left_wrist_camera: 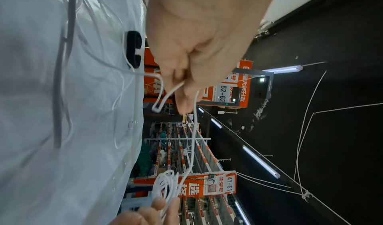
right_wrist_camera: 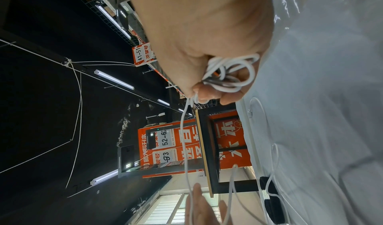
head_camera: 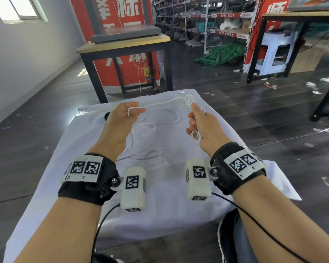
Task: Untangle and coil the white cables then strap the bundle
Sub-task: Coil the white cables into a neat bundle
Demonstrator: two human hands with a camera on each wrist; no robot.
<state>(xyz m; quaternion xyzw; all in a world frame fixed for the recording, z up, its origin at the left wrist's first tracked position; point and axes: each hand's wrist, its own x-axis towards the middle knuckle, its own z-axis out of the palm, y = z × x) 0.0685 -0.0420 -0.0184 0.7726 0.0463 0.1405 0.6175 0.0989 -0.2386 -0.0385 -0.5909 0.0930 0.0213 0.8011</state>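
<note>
My right hand [head_camera: 195,120] grips a small coil of white cable [right_wrist_camera: 230,74], several loops bunched between thumb and fingers above the white cloth [head_camera: 169,186]. From the coil [head_camera: 191,98] a single strand [head_camera: 163,102] runs left to my left hand [head_camera: 129,112], which pinches it with a small loop round the fingers [left_wrist_camera: 182,87]. The slack cable [head_camera: 146,128] hangs from the left hand and trails in loose curves over the cloth. A black strap [left_wrist_camera: 133,50] lies on the cloth by the far left edge, behind the left hand.
The cloth covers a small table, its near right corner [head_camera: 285,190] hanging over. A black-legged wooden table [head_camera: 125,46] stands just beyond. Warehouse shelving [head_camera: 207,19] and a green tarp [head_camera: 224,54] lie further off on the dark floor.
</note>
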